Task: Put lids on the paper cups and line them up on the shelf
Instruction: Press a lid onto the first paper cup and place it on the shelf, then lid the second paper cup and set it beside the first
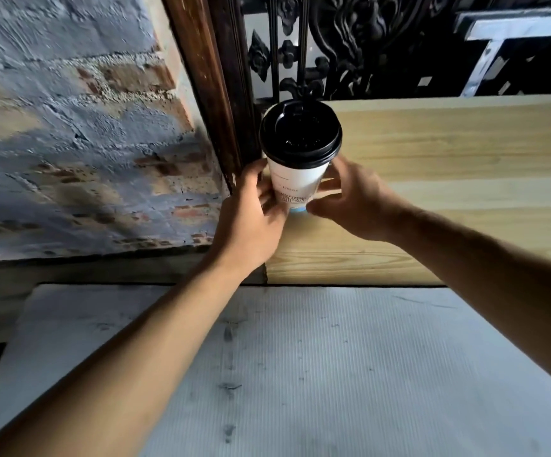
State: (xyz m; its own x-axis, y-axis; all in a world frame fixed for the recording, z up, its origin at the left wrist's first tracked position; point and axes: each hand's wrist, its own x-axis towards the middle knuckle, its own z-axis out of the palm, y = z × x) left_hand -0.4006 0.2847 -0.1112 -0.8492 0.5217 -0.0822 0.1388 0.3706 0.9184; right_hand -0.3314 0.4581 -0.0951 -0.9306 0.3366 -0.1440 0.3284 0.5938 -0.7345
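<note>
The lidded paper cup (300, 166) stands upright at the wooden shelf's (449, 153) left end, left hand (251, 222) and right hand (353, 199) both clasping its base.

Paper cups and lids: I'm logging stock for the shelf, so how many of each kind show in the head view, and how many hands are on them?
Paper cups: 1, white, the paper cup standing at the wooden shelf's left end
Lids: 1, the black lid fitted on it
Hands: 2, left hand and right hand, both around the cup
Total: 4
</note>
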